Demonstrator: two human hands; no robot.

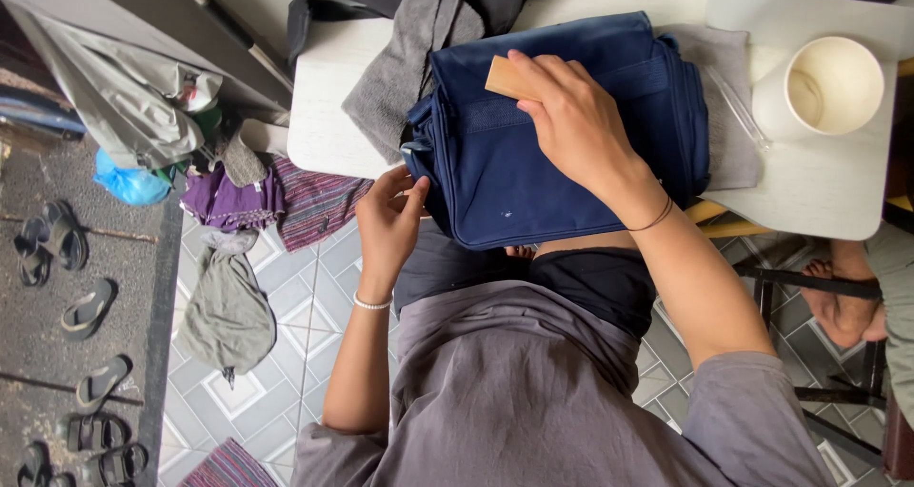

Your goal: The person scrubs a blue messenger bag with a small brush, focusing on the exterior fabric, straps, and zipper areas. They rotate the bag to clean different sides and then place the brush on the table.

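The right hand point(571, 125) presses a small tan wooden block point(512, 78) with closed fingers against the top of a navy-blue fabric bag point(533, 178) lying on a white table point(328, 87). The left hand point(388, 222) pinches the bag's left edge. A grey cloth point(405, 63) lies just beyond that edge.

The navy bag point(533, 163) is matt woven cloth with stitched webbing. The small tan block point(507, 78) on it looks like smooth wood. The grey towel point(405, 59) is rough, and the white table point(819, 182) smooth and matt.
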